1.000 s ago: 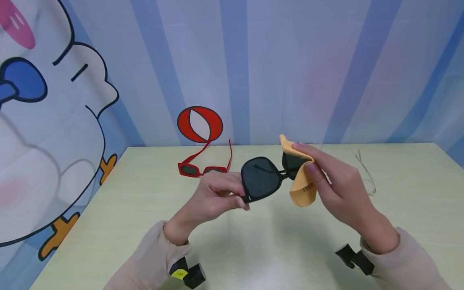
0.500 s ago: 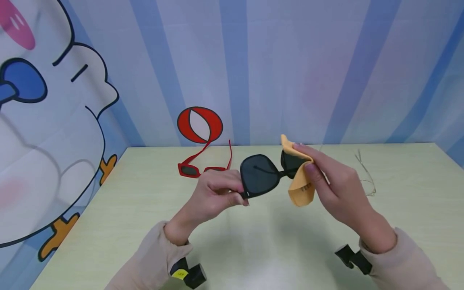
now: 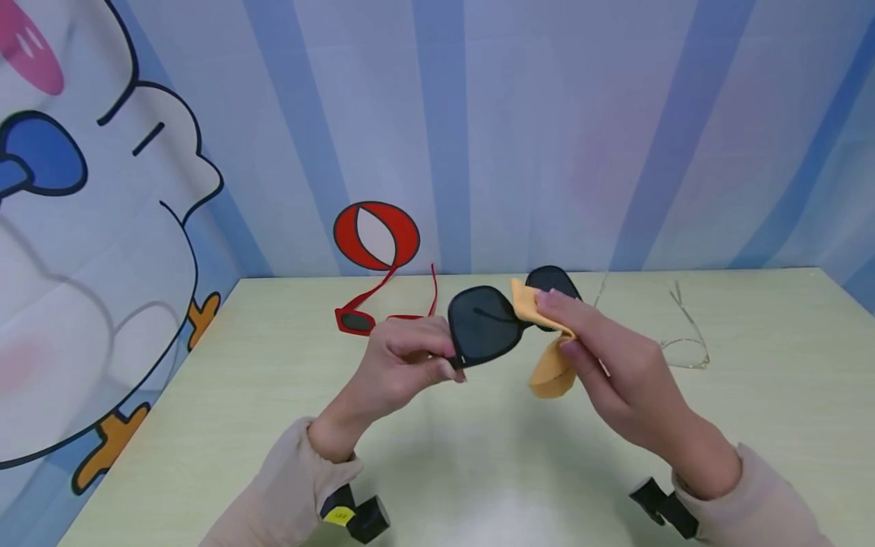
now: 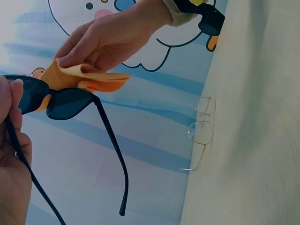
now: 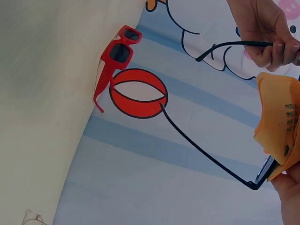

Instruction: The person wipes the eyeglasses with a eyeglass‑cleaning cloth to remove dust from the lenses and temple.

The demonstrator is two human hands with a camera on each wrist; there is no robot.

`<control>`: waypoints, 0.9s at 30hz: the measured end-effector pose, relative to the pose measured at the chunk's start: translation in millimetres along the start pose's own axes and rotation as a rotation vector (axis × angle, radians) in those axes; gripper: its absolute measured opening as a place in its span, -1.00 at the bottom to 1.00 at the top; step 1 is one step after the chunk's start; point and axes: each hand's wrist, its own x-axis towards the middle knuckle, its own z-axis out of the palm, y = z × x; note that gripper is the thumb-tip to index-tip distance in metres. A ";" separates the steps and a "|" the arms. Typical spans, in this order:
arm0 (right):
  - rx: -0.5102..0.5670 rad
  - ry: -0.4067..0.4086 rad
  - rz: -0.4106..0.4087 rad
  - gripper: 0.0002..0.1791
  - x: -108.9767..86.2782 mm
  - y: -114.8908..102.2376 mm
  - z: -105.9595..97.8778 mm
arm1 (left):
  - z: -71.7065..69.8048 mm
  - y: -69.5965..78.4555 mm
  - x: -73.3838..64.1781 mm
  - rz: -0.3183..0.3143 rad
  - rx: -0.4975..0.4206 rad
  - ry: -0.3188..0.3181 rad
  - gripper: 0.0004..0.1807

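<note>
Black sunglasses (image 3: 484, 325) are held up over the table, tilted, dark lenses toward the head camera. My left hand (image 3: 409, 365) pinches them at the outer corner of the left lens. In my right hand (image 3: 618, 365) a folded orange cloth (image 3: 552, 371) is pinched between thumb and fingers. It lies across the bridge, overlapping the inner part of the right lens. Both temples stick out away from me, unfolded, as the left wrist view shows one temple (image 4: 114, 152) hanging free. Dark print shows on the cloth (image 5: 281, 117) in the right wrist view.
Red sunglasses (image 3: 356, 322) stand on the table (image 3: 287, 395) behind my left hand, partly covered by it. Thin wire-framed glasses (image 3: 689, 353) lie at the right, partly hidden by my right hand. A patterned blue backdrop (image 3: 533, 137) rises at the table's far edge.
My right hand has moved the cloth left and slightly down, from the right lens's outer side toward the bridge, uncovering that lens's outer part. The sunglasses have tilted, right end higher.
</note>
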 end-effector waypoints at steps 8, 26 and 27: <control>-0.019 0.023 -0.046 -0.55 -10.7 5.4 -4.6 | -2.0 0.2 -1.1 -0.008 -0.061 0.003 -0.87; -0.113 0.052 -0.116 -0.57 -3.8 -0.8 3.4 | 4.2 -1.0 1.7 -0.054 -0.128 0.016 -0.87; -0.140 0.059 -0.133 -0.59 -4.4 -0.5 3.5 | 4.4 -1.0 1.5 -0.059 -0.132 0.019 -0.87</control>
